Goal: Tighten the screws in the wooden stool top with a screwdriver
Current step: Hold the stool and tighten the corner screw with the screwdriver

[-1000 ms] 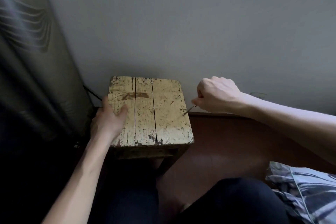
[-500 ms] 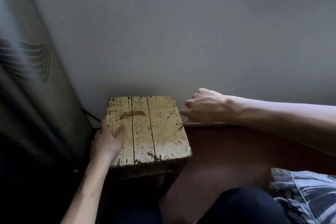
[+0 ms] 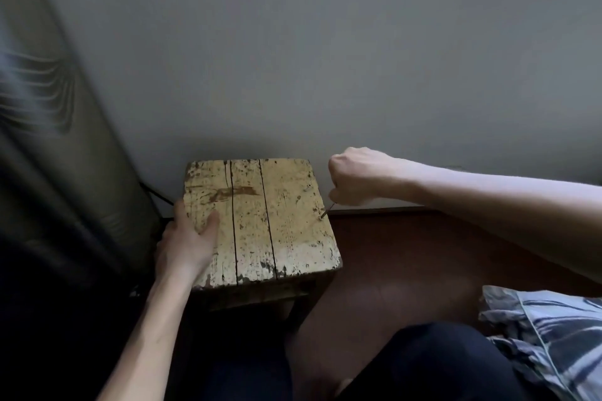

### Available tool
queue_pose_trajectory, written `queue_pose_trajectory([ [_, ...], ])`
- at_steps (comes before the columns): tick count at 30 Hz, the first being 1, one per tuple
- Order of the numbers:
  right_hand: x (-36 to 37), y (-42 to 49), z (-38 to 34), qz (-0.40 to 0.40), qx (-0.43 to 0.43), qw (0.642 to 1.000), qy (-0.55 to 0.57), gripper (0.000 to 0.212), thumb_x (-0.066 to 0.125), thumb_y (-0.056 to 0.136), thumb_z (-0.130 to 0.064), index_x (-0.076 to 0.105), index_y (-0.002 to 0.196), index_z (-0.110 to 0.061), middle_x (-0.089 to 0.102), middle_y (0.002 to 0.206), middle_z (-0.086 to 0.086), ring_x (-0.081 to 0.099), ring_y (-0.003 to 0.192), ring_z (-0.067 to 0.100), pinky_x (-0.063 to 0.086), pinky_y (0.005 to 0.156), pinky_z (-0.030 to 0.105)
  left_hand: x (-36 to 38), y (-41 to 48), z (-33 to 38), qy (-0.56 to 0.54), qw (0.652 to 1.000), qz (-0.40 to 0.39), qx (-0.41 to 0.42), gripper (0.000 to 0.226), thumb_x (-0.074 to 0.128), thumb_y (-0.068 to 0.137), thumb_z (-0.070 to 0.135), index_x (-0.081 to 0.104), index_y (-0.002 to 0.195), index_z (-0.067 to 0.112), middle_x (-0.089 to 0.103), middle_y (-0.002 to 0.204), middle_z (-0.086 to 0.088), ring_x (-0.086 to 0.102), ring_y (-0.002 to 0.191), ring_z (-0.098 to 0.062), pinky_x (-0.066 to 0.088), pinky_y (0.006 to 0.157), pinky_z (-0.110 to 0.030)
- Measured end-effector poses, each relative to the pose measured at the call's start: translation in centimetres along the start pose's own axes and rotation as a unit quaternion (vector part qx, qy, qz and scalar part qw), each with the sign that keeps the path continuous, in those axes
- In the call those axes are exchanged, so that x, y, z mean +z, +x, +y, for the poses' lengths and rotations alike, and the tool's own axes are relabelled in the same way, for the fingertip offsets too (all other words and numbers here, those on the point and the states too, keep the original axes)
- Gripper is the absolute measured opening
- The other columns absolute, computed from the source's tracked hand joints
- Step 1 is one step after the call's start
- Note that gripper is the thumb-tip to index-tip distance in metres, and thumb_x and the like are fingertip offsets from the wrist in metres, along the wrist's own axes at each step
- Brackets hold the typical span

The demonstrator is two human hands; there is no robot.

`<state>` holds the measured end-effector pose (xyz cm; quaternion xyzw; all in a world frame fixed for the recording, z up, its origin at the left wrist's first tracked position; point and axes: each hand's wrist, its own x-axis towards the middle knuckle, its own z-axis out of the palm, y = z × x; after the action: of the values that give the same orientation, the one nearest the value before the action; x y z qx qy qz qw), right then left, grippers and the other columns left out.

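Up against the grey wall (image 3: 358,75) sits the wooden stool top (image 3: 286,231), worn and cracked. So the right hand (image 3: 356,177) is fisted round the screwdriver (image 3: 328,208); handle's hidden, only the thin shaft shows, slanting down to the top's right edge, where the tip meets a screw (image 3: 321,214) I can barely make out. And the left hand (image 3: 185,244) presses on the left edge, thumb stretched across the top, fingers straight along the side. Stool looks light and stiff, so I reckon it'd skid or twist under torque; bracing that side seems right. Old wood near an edge might split and that skinny tilted shaft could slip, so go gently
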<state>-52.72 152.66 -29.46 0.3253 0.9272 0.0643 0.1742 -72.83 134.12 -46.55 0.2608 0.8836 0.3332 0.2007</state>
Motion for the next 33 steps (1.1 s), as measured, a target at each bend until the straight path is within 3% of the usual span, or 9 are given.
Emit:
queue_pose_trajectory([
  [4,-0.5,-1.2,0.5,0.022,-0.096,0.994,-0.055,0.008,0.058,0.087,-0.016,0.058,0.08,-0.013,0.057,0.071,0.001,0.057,0.062,0.025,0.039,0.049,0.028,-0.2,-0.3,0.2,-0.014,1.0,-0.01,0.001,0.088,0.038,0.094,0.074,0.006,0.162,0.029,0.036,0.16,-0.018,0.048,0.135,-0.046,0.042,0.109,-0.057],
  [10,-0.8,-1.6,1.3,0.081,-0.246,0.928,-0.268,0.023,0.045,0.103,-0.027,0.066,0.103,-0.018,0.07,0.095,0.002,0.07,0.083,0.031,0.03,0.058,0.031,-0.3,-0.2,0.2,-0.024,1.0,-0.016,0.005,0.088,0.039,0.093,0.074,0.008,0.162,0.029,0.037,0.16,-0.016,0.049,0.136,-0.043,0.042,0.11,-0.057],
  [16,0.0,-1.4,1.9,0.073,-0.245,0.937,-0.237,0.042,0.04,0.105,-0.045,0.066,0.093,-0.015,0.07,0.09,0.006,0.069,0.08,0.035,0.035,0.06,0.033,0.0,0.1,0.1,-0.01,1.0,-0.001,0.013,0.087,0.037,0.094,0.074,0.006,0.162,0.028,0.039,0.159,-0.018,0.051,0.133,-0.044,0.044,0.107,-0.056],
  [20,0.9,-1.3,1.2,0.051,-0.089,0.993,-0.065,0.039,0.055,0.096,-0.037,0.048,0.067,-0.013,0.05,0.067,0.006,0.053,0.059,0.033,0.031,0.052,0.028,0.3,0.4,-0.3,0.003,1.0,0.004,0.011,0.088,0.036,0.094,0.075,0.006,0.162,0.028,0.038,0.159,-0.019,0.049,0.134,-0.045,0.043,0.107,-0.056],
  [23,1.0,-0.4,0.4,0.031,0.002,0.999,0.026,0.036,0.059,0.089,-0.024,0.039,0.061,-0.012,0.046,0.064,0.005,0.044,0.052,0.022,0.027,0.045,0.025,0.4,0.4,-0.2,0.006,1.0,0.005,0.01,0.086,0.037,0.094,0.074,0.009,0.162,0.028,0.041,0.157,-0.018,0.049,0.133,-0.045,0.044,0.107,-0.055],
  [25,0.4,-0.2,0.0,0.01,0.0,1.0,0.026,0.03,0.062,0.088,-0.025,0.048,0.065,-0.012,0.052,0.068,0.006,0.053,0.059,0.026,0.035,0.047,0.025,0.1,0.2,-0.1,0.003,1.0,0.005,0.007,0.085,0.039,0.095,0.072,0.01,0.162,0.027,0.041,0.157,-0.018,0.048,0.134,-0.045,0.043,0.107,-0.055],
  [28,-0.7,-0.6,0.4,-0.016,-0.058,0.998,0.011,0.017,0.061,0.09,-0.026,0.064,0.095,-0.01,0.07,0.089,0.006,0.066,0.082,0.03,0.052,0.06,0.032,-0.1,-0.3,0.3,-0.008,1.0,-0.001,0.01,0.086,0.041,0.096,0.07,0.009,0.162,0.026,0.038,0.159,-0.018,0.047,0.136,-0.044,0.041,0.109,-0.055],
  [31,-0.8,-1.2,1.2,0.03,-0.133,0.989,-0.053,0.012,0.054,0.094,-0.02,0.062,0.095,-0.011,0.064,0.08,0.004,0.062,0.071,0.029,0.042,0.049,0.032,-0.3,-0.4,0.3,-0.013,1.0,-0.008,0.006,0.088,0.04,0.095,0.071,0.007,0.163,0.027,0.037,0.159,-0.019,0.049,0.135,-0.044,0.042,0.109,-0.056],
  [33,-0.6,-1.4,1.6,0.054,-0.178,0.978,-0.099,0.015,0.053,0.098,-0.023,0.064,0.096,-0.012,0.064,0.083,0.005,0.063,0.072,0.031,0.039,0.053,0.031,-0.3,-0.3,0.4,-0.019,1.0,-0.012,0.008,0.087,0.04,0.094,0.072,0.008,0.162,0.028,0.04,0.158,-0.018,0.052,0.132,-0.042,0.045,0.106,-0.056],
])
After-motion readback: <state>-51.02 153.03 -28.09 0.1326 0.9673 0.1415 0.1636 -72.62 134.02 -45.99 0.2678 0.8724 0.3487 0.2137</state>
